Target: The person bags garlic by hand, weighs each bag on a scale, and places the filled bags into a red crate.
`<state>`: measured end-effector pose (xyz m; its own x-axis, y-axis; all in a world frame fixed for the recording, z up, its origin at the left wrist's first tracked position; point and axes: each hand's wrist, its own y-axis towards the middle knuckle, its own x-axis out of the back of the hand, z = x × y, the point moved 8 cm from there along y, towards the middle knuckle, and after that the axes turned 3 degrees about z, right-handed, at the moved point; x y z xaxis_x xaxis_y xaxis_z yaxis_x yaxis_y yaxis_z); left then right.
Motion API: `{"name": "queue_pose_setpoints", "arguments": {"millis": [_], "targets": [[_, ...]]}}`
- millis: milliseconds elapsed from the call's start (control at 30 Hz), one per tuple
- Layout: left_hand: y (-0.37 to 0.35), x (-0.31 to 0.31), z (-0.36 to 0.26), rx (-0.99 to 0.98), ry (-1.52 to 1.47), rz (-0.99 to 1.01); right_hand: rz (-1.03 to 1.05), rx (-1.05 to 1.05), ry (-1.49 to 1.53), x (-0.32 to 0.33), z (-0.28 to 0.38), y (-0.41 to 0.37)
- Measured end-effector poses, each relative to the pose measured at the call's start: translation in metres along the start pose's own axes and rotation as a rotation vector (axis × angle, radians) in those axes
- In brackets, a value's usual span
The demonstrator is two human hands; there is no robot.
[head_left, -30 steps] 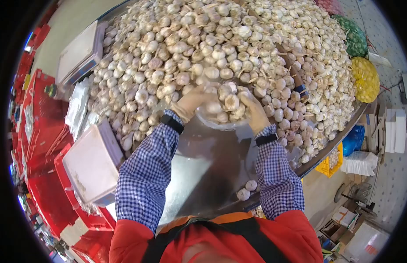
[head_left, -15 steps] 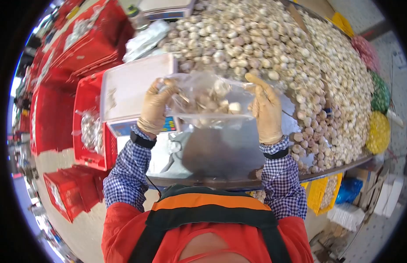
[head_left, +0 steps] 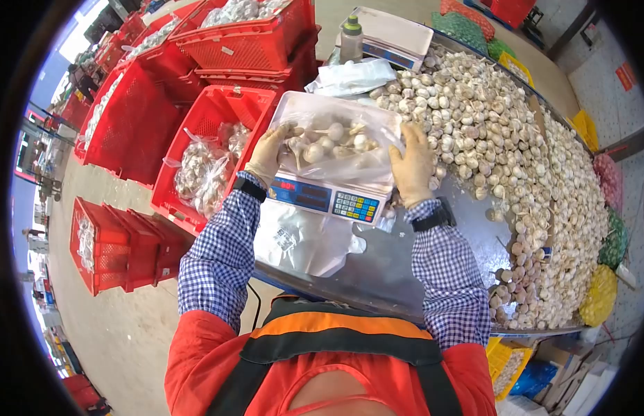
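A clear plastic bag of garlic bulbs (head_left: 329, 147) lies on the pan of a white electronic scale (head_left: 294, 104), whose red display is lit. My left hand (head_left: 266, 155), in a pale glove, has its fingers closed on the bag's left end. At the opposite end, my right hand (head_left: 413, 165), gloved alike, holds the plastic edge between thumb and fingers. Flat clear plastic bags (head_left: 301, 239) lie on the metal table (head_left: 391, 267) in front of the scale. A large heap of loose garlic (head_left: 488, 132) spreads to the right.
A red crate (head_left: 242, 104) with bagged garlic stands left of the scale, with stacked red crates (head_left: 245, 45) behind. A bottle (head_left: 351, 41), a white plastic packet (head_left: 353, 76) and a second scale (head_left: 388, 31) sit at the back. A yellow crate (head_left: 505, 364) stands below the table's right side.
Both hands have brought the bag of garlic from above the table onto the scale pan. The bag now lies flat, and the view has turned.
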<state>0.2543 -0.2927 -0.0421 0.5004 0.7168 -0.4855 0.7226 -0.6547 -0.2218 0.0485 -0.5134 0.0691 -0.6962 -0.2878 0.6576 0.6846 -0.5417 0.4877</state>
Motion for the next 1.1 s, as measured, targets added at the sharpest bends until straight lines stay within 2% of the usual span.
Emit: {"name": "queue_pose_setpoints", "arguments": {"millis": [33,67,133,167,233,300,333,367,433,500,567,600,633,767,833,867,900,967,1033,1100], "targets": [[0.001,0.007,0.003,0.008,-0.015,-0.004,-0.229,0.268,-0.377,0.022,0.048,0.000],[0.004,0.011,0.006,0.028,-0.018,0.011,-0.213,0.274,-0.386,0.018,0.064,0.004],[0.006,0.015,0.013,0.053,-0.026,0.031,0.031,0.481,0.226,-0.007,0.104,0.008],[0.006,0.012,0.014,0.038,-0.037,0.049,0.032,0.479,0.219,-0.024,0.111,0.012],[0.008,0.004,0.014,0.001,-0.055,0.095,0.666,0.314,-0.030,-0.111,0.102,0.008],[0.003,0.006,0.024,0.094,0.006,0.114,0.724,0.263,-0.073,-0.132,0.101,-0.007],[0.000,0.010,0.024,0.068,0.079,0.064,0.794,0.213,-0.106,-0.144,0.098,-0.018],[-0.004,0.010,0.021,0.047,0.146,0.007,0.806,0.217,-0.114,-0.150,0.103,-0.026],[-0.013,-0.003,0.021,0.006,0.136,0.006,0.492,0.198,-0.268,-0.138,0.110,-0.031],[-0.015,-0.008,0.011,-0.046,0.136,0.020,0.513,0.169,-0.281,-0.140,0.111,-0.032],[-0.016,-0.016,0.008,-0.001,0.164,0.152,0.678,-0.029,-0.015,-0.146,0.099,-0.035],[-0.013,-0.016,0.001,-0.033,0.184,0.176,0.565,0.113,0.038,-0.142,0.101,-0.032],[-0.013,-0.008,-0.005,-0.029,0.167,0.131,0.572,0.107,0.036,-0.135,0.092,-0.036],[-0.017,0.021,-0.027,-0.047,0.298,0.077,0.213,-0.426,0.865,-0.035,0.062,-0.038],[-0.023,0.028,-0.027,0.005,0.394,0.106,0.167,-0.602,0.958,0.003,0.028,-0.058],[-0.026,0.032,-0.028,0.007,0.393,0.099,0.315,-0.619,0.923,0.017,0.009,-0.073],[-0.030,0.039,-0.037,-0.080,0.438,0.021,0.459,-0.631,0.884,0.028,-0.017,-0.093],[-0.036,0.049,-0.056,-0.233,0.529,-0.091,0.490,-0.628,0.320,0.043,-0.108,-0.139],[-0.042,0.048,-0.069,-0.282,0.425,-0.158,0.530,-0.721,0.115,0.053,-0.168,-0.171],[-0.047,0.043,-0.076,-0.267,0.427,-0.194,0.503,-0.763,0.120,0.055,-0.192,-0.177]]}}
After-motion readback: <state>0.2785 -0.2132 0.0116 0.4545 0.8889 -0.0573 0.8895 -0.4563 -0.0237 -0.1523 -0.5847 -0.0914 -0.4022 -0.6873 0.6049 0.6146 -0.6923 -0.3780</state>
